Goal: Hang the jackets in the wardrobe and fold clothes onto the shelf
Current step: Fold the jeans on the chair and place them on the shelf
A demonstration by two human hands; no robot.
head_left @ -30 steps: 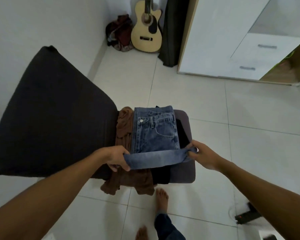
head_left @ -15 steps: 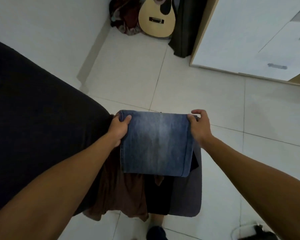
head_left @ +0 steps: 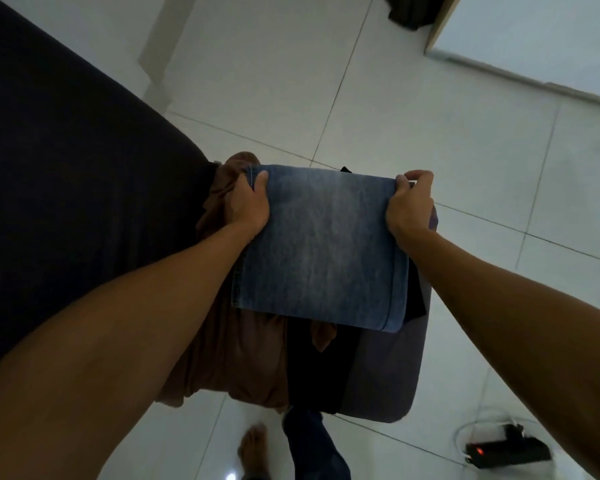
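Observation:
Folded blue jeans [head_left: 321,247] lie on a pile of clothes on a grey footstool [head_left: 392,379]. My left hand [head_left: 246,202] grips the far left corner of the jeans, thumb on top. At the far right corner my right hand [head_left: 409,202] pinches the denim edge. Under the jeans lie a brown garment [head_left: 243,362] and a black garment [head_left: 319,375]. The white wardrobe [head_left: 520,32] shows only at the top right.
A dark sofa [head_left: 70,188] fills the left side, against the footstool. A black power strip with a red light and white cable [head_left: 506,452] lies on the white tiles at the lower right. My bare foot [head_left: 253,448] stands below the footstool. Dark cloth [head_left: 416,12] hangs beside the wardrobe.
Both hands carried the lower denim edge up over the waistband to the far end, closing the fold. The camera tilted down and moved closer; guitar and drawers left the view.

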